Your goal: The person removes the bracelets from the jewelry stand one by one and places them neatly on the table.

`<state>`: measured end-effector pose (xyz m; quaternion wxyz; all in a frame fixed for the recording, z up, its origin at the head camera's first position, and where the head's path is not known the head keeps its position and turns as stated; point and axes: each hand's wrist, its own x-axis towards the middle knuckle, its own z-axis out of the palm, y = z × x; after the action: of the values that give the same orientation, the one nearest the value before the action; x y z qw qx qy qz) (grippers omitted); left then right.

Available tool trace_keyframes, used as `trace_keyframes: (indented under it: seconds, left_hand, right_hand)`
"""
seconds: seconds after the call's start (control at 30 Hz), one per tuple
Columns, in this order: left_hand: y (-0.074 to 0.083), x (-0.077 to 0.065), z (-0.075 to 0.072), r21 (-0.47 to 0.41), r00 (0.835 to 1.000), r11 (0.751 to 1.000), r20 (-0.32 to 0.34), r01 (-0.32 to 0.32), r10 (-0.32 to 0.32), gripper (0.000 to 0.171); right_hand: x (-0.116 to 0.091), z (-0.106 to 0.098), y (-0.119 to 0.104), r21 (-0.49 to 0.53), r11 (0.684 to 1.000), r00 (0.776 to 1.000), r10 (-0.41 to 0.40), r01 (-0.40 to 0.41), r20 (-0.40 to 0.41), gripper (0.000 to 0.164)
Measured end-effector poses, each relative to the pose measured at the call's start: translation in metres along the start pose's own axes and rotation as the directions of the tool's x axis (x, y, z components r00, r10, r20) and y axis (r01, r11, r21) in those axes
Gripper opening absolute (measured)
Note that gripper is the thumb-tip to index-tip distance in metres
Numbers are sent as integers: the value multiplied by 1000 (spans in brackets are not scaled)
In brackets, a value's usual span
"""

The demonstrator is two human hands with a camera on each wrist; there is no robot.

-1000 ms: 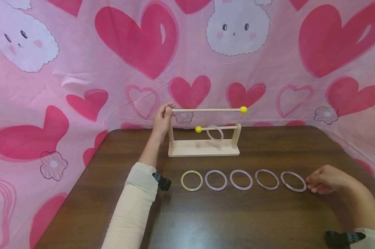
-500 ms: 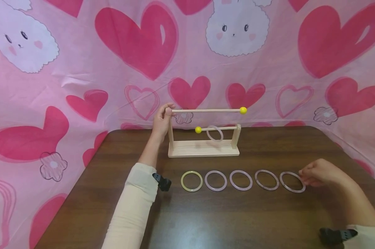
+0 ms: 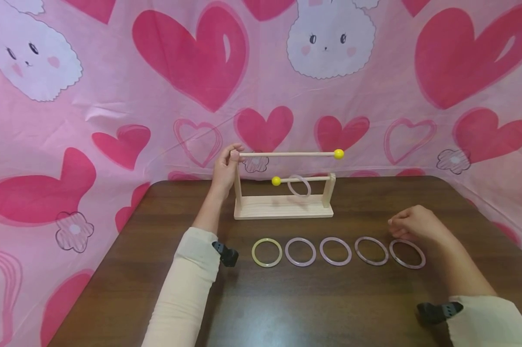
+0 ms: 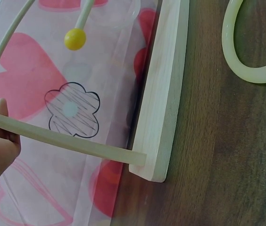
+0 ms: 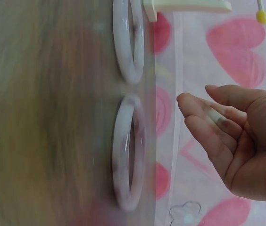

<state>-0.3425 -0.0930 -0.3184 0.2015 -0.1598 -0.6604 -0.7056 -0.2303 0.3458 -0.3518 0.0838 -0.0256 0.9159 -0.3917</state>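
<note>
At the back of the table stands a wooden rack [image 3: 282, 207] with two rods, each tipped with a yellow ball. My left hand [image 3: 225, 171] grips the top of its left post [image 4: 67, 139]. A pale bangle [image 3: 299, 186] hangs on the lower rod. In front of the rack lie several bangles in a row: a yellow one [image 3: 267, 265] at the left end, then lilac ones, up to the rightmost bangle [image 3: 408, 266]. Over the far side of that bangle hovers my right hand [image 3: 419, 223], with fingers loosely bent and nothing between them in the right wrist view.
The brown wooden table [image 3: 287, 303] has rounded far corners. Right behind it hangs a pink cloth [image 3: 261, 86] printed with hearts and rabbits. The upper rod [image 3: 287, 154] runs rightward from the left post; the lower rod points left from the shorter right post [image 3: 329, 190].
My right hand has moved left and away from me, from the rightmost bangle's right edge to its far side. That bangle sits slightly further left than before. My left hand stays put.
</note>
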Motion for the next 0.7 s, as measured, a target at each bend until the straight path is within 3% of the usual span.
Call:
trace_keyframes:
  seconds: [0.1, 0.3, 0.7]
  left_hand:
    - [0, 0, 0, 0, 1000, 1000, 0, -5, 5, 29]
    - [0, 0, -1, -6, 1000, 1000, 1, -9, 9, 29]
    - [-2, 1, 0, -20, 1000, 1000, 8, -6, 6, 30]
  right_hand:
    - [6, 6, -9, 43, 999, 1000, -4, 5, -19, 34]
    - [19, 14, -24, 13, 997, 996, -71, 72, -59, 37]
    - [37, 38, -51, 38, 992, 985, -118, 124, -128, 36]
